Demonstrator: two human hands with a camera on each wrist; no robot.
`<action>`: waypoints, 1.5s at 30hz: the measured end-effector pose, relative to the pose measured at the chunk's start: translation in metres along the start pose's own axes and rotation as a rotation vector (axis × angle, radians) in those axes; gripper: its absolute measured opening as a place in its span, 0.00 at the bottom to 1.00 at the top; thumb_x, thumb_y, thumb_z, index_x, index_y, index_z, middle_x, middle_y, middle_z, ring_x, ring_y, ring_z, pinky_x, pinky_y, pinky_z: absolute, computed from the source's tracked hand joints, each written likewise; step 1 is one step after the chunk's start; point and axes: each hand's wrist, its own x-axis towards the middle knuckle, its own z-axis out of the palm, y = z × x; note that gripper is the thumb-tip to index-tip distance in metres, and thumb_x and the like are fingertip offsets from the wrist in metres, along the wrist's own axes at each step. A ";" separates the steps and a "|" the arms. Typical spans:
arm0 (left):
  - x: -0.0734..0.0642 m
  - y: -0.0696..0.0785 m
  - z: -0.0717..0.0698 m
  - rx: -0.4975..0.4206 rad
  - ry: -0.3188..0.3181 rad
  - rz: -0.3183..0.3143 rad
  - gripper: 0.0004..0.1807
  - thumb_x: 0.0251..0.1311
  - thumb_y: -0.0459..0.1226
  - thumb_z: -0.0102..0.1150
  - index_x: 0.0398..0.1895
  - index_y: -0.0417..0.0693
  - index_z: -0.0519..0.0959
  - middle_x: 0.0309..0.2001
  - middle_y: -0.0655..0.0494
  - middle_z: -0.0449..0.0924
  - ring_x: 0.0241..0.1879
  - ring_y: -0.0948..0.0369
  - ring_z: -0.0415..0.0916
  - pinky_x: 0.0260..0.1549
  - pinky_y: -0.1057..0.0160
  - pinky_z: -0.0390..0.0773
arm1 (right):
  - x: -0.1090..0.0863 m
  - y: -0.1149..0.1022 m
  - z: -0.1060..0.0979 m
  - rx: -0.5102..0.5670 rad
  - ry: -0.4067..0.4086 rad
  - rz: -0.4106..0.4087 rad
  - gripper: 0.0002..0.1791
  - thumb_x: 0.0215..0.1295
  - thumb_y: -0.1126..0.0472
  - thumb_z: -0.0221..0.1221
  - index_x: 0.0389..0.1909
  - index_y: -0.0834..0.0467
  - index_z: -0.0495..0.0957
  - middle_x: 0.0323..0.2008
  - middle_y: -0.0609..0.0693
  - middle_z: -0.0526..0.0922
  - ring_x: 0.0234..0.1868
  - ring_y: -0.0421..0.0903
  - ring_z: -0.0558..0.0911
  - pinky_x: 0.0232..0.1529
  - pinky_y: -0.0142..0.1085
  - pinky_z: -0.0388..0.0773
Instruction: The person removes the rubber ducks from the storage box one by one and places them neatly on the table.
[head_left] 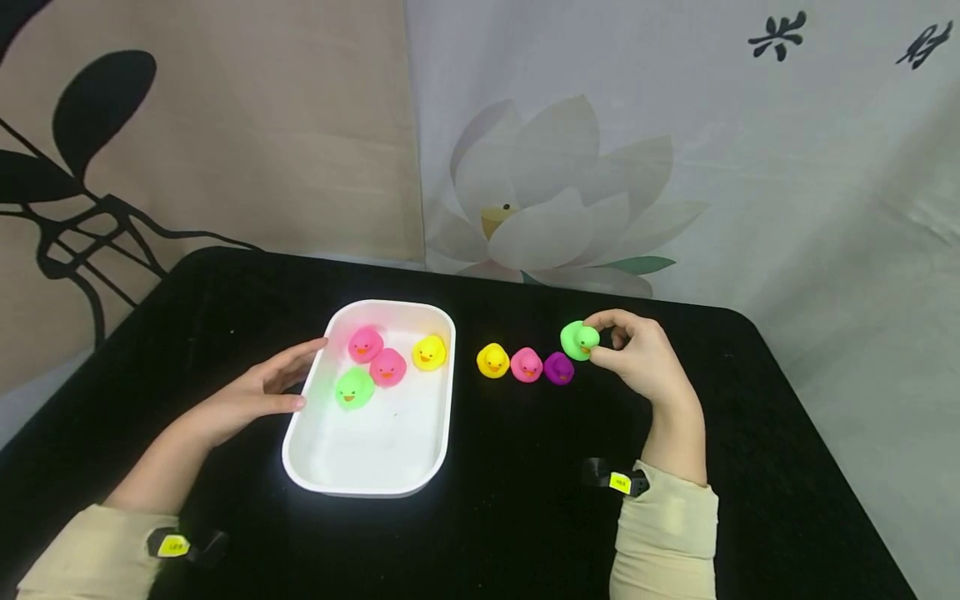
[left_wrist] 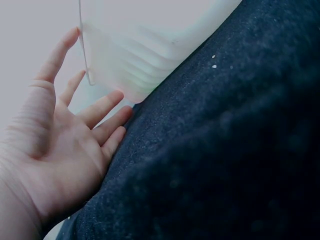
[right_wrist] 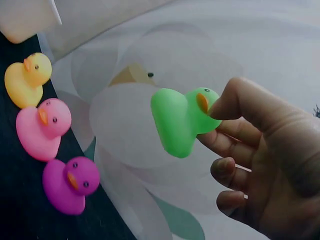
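My right hand [head_left: 637, 354] pinches a green rubber duck [head_left: 577, 342] by its head between thumb and fingers; the right wrist view has this duck [right_wrist: 175, 122] held up off the table. Just left of it stand a purple duck [head_left: 558, 368], a pink duck [head_left: 527, 365] and a yellow duck [head_left: 492, 361] in a row. My left hand [head_left: 251, 392] is at the left rim of a white tray [head_left: 375, 454], thumb and fingers spread and fairly straight. Inside the tray sit two pink ducks [head_left: 387, 367], a green duck [head_left: 354, 388] and a yellow duck [head_left: 430, 353].
A black cloth [head_left: 517, 517] covers the table. Behind the table hangs a pale curtain [head_left: 750, 167] printed with a flower. Each wrist wears a dark strap with a yellow label.
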 end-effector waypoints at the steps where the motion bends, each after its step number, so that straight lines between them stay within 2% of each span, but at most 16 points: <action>1: 0.000 0.000 0.000 0.000 0.000 -0.001 0.40 0.57 0.35 0.58 0.73 0.51 0.54 0.70 0.45 0.55 0.65 0.37 0.53 0.49 0.33 0.69 | 0.000 0.003 -0.001 0.000 -0.002 0.003 0.16 0.51 0.72 0.61 0.43 0.61 0.81 0.26 0.55 0.67 0.29 0.48 0.65 0.26 0.38 0.60; 9: 0.001 0.001 0.000 -0.005 0.002 -0.005 0.40 0.57 0.35 0.58 0.73 0.51 0.55 0.70 0.44 0.54 0.65 0.36 0.52 0.49 0.33 0.68 | -0.003 0.021 -0.007 -0.009 -0.001 0.036 0.15 0.54 0.71 0.62 0.44 0.62 0.80 0.26 0.54 0.67 0.28 0.48 0.65 0.27 0.38 0.61; 19: 0.001 -0.001 -0.001 -0.004 0.003 -0.003 0.40 0.57 0.35 0.59 0.73 0.52 0.54 0.70 0.45 0.54 0.65 0.37 0.52 0.50 0.33 0.68 | -0.005 0.035 -0.010 -0.007 -0.029 0.087 0.15 0.55 0.70 0.62 0.46 0.63 0.80 0.26 0.55 0.67 0.29 0.49 0.65 0.28 0.39 0.61; 35: 0.000 0.001 0.000 -0.004 0.001 -0.011 0.40 0.57 0.35 0.58 0.73 0.51 0.54 0.70 0.44 0.53 0.66 0.36 0.51 0.50 0.32 0.66 | -0.006 0.061 -0.002 0.001 -0.082 0.154 0.14 0.56 0.70 0.61 0.45 0.64 0.79 0.33 0.56 0.72 0.31 0.50 0.67 0.31 0.41 0.64; 45: 0.000 0.000 0.000 -0.003 0.005 -0.009 0.40 0.57 0.35 0.59 0.73 0.51 0.54 0.70 0.44 0.54 0.66 0.37 0.52 0.50 0.31 0.66 | -0.009 0.070 0.004 0.032 -0.107 0.177 0.15 0.56 0.70 0.62 0.46 0.65 0.79 0.31 0.55 0.71 0.29 0.49 0.66 0.29 0.39 0.65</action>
